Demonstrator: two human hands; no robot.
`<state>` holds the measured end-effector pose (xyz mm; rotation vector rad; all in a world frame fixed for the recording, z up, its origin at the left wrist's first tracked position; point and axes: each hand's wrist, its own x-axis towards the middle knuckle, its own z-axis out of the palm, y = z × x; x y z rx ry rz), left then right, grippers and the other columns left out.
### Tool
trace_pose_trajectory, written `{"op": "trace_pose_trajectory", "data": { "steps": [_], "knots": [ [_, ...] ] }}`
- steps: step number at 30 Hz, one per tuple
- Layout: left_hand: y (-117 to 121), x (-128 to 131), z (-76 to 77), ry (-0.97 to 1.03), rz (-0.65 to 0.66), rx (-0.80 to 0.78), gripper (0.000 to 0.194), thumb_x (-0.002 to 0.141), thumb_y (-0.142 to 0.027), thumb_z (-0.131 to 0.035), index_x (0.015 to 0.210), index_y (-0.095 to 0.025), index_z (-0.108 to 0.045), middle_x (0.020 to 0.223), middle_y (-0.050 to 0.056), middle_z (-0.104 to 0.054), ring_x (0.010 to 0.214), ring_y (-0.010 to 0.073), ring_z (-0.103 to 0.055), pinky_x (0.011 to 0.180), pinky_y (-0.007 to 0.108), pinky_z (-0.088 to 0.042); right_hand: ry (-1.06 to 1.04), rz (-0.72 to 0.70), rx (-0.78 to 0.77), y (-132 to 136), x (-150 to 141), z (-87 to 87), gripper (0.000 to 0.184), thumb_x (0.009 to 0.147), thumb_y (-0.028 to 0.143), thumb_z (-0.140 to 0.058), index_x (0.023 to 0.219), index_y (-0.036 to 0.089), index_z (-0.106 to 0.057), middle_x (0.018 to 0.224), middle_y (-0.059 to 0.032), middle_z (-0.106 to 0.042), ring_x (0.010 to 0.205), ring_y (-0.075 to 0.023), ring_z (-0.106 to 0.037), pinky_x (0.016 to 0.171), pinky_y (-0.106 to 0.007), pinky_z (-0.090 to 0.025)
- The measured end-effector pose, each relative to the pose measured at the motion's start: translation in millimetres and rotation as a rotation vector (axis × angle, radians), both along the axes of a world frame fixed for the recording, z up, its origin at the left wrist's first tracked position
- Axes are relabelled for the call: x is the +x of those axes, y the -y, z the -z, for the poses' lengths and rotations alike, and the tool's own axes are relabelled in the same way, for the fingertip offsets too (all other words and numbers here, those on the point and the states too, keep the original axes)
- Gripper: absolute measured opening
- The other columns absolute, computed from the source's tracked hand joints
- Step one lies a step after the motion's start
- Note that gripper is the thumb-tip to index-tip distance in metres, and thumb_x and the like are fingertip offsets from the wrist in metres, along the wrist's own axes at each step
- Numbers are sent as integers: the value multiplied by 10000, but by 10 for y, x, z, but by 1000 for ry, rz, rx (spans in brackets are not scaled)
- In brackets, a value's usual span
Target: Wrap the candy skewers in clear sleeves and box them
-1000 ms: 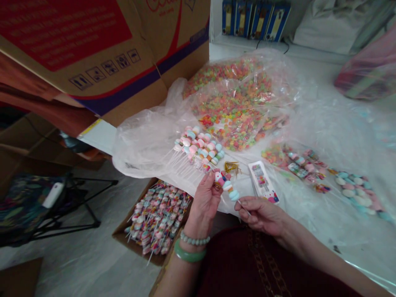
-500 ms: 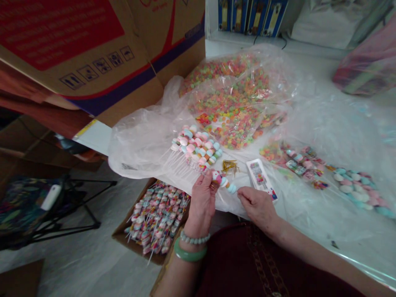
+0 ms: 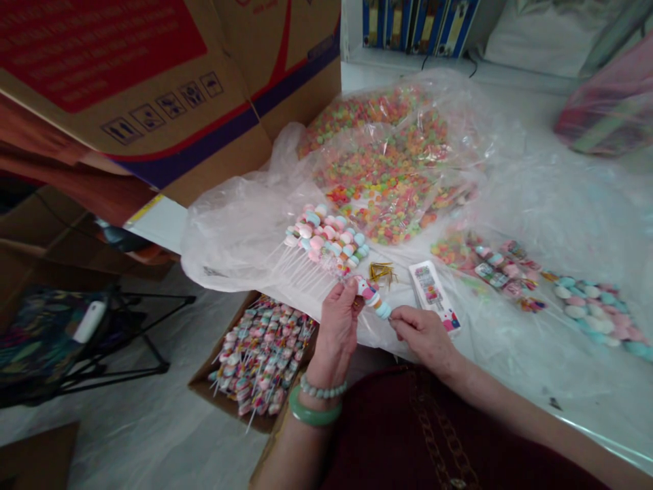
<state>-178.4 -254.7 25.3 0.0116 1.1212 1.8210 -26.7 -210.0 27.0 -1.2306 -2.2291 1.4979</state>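
Between my hands is a marshmallow skewer [image 3: 378, 306] in a clear printed wrapper, its pastel sweets lined up along a stick. My left hand [image 3: 341, 314] pinches its printed wrapper end. The fingers of my right hand [image 3: 421, 335] are closed at the opposite end, by the blue marshmallow. Just beyond my left hand lies a row of marshmallow skewers [image 3: 331, 238] with white sticks pointing left. Gold twist ties [image 3: 382, 273] sit in a small heap past the held skewer. A stack of white printed wrappers [image 3: 433, 296] lies beyond my right hand.
Clear bags of colourful ring candy [image 3: 377, 163] cover the back of the table. A cardboard box [image 3: 262, 361] of wrapped skewers stands below the table's left edge. Loose marshmallows [image 3: 596, 309] and wrapped skewers [image 3: 503, 269] lie at right. A large carton [image 3: 204, 150] rises at left.
The held skewer has turned slightly, and its printed wrapper now shows more along the sweets. Both hands stay in nearly the same place. The whole view has shifted a little.
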Motion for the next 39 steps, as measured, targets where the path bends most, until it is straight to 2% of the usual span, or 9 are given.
{"op": "trace_pose_trajectory", "data": {
  "steps": [2,4,6,11,15,26,30,33,39],
  "knots": [
    [7,-36,-12,-8,46,-25,269,639,-329,-790,762,-126,-665,742,21,-657,653,103,-589,621,208,-496,-50,111,-251,-33,-16,-31,195,791,325,-492,664,195,-563,529,32,-522,464,-107,-427,472,-221,-297],
    [18,-80,-9,-11,87,-42,290,627,-338,-797,762,-118,-665,755,35,-667,678,120,-607,650,231,-514,-79,161,-357,-66,-14,-49,185,778,337,-500,675,194,-556,511,38,-516,422,-100,-382,437,-220,-276],
    [28,-118,-2,-16,116,-54,302,620,-336,-802,774,-113,-669,773,44,-677,700,132,-622,678,248,-525,-51,137,-175,-82,10,-49,181,788,316,-498,679,191,-572,539,23,-545,475,-112,-435,479,-223,-301],
    [29,-163,-9,-96,84,-105,284,606,-306,-808,777,-120,-677,754,22,-676,677,117,-617,672,238,-529,131,-100,659,-28,98,-7,270,873,193,-409,723,168,-631,654,-41,-603,612,-146,-518,564,-262,-283],
    [46,-241,-1,-136,107,-174,310,589,-308,-815,790,-116,-678,746,33,-685,660,134,-625,658,257,-533,135,-169,767,-17,118,3,281,900,173,-397,756,167,-637,666,-41,-615,612,-143,-535,571,-257,-286],
    [74,-271,-31,-137,232,-177,311,580,-321,-826,747,-97,-689,737,60,-696,655,141,-634,661,252,-537,61,-116,351,-63,65,-8,234,871,277,-437,744,193,-615,683,-19,-619,656,-154,-555,614,-257,-328],
    [66,-258,18,-73,219,-180,312,601,-333,-812,767,-104,-679,735,50,-683,642,136,-625,633,251,-533,-73,18,-197,-71,32,-42,187,808,307,-493,693,189,-580,561,23,-546,518,-105,-462,525,-226,-312],
    [72,-307,90,-29,168,-129,294,631,-285,-795,849,-133,-668,769,32,-678,665,127,-626,636,239,-524,-161,101,-560,-82,10,-73,168,756,337,-540,705,182,-575,506,51,-512,399,-65,-324,416,-208,-213],
    [75,-394,79,-36,158,-97,288,626,-239,-796,862,-136,-666,791,25,-676,665,115,-618,628,225,-516,-186,184,-618,-110,-35,-67,176,703,349,-569,677,175,-557,475,60,-495,378,-54,-292,396,-207,-171]
  ]
}}
